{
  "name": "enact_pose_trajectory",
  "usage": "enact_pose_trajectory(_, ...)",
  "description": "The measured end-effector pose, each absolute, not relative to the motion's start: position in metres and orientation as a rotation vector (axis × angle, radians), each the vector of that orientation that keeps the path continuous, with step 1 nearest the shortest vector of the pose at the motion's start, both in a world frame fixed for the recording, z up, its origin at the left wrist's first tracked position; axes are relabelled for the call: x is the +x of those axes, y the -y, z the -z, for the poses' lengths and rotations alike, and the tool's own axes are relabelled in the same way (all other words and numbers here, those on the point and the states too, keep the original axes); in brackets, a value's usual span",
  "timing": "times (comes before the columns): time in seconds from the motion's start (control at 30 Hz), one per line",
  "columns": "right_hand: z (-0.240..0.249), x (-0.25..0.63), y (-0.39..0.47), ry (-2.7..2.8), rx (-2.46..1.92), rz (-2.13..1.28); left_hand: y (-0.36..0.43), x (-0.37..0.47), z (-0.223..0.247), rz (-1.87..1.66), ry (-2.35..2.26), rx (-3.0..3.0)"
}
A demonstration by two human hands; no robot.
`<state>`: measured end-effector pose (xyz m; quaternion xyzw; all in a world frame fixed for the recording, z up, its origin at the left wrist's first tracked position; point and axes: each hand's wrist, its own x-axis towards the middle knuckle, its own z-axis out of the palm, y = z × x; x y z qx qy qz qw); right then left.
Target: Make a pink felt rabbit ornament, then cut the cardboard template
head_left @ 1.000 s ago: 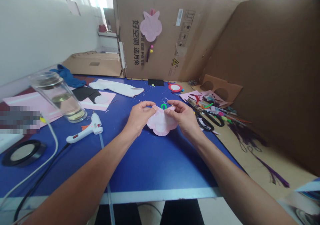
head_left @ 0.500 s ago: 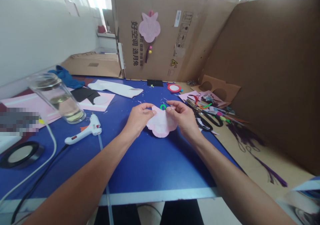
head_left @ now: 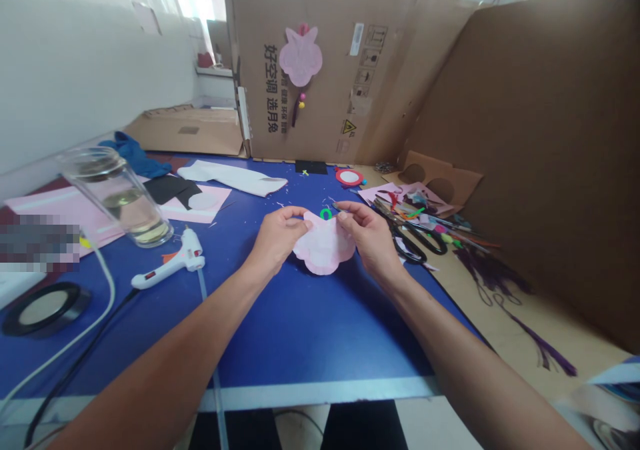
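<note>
A pink scalloped piece (head_left: pixel 325 250) with pointed upper corners is held over the blue table (head_left: pixel 280 330). My left hand (head_left: pixel 280 237) pinches its upper left edge between thumb and fingers. At its upper right edge, my right hand (head_left: pixel 367 233) grips it the same way. Just beyond the piece's top edge, between my hands, a small green ring (head_left: pixel 326 214) shows. A similar pink shape (head_left: pixel 301 60) hangs on the cardboard wall, with a beaded dark tassel below it.
A white glue gun (head_left: pixel 173 263), a glass of liquid (head_left: pixel 133 210) and black tape (head_left: pixel 43 309) lie left. Black-handled scissors (head_left: pixel 430 237), pink scraps and purple tassels (head_left: pixel 543 340) are at the right. A red-rimmed disc (head_left: pixel 349 177) sits farther back.
My right hand's fingers have shifted very slightly at the upper right edge of the pink piece. The view has moved a little; the left hand's hold looks the same.
</note>
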<state>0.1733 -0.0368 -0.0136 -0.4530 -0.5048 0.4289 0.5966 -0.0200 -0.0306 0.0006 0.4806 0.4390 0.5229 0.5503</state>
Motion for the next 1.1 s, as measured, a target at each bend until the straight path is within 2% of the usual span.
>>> enact_pose_trajectory(1.1, 0.0138, 0.1722, 0.0375, 1.258, -1.119, -1.069, 0.0304, -0.0201, 0.0015, -1.254, -1.054, 1.199)
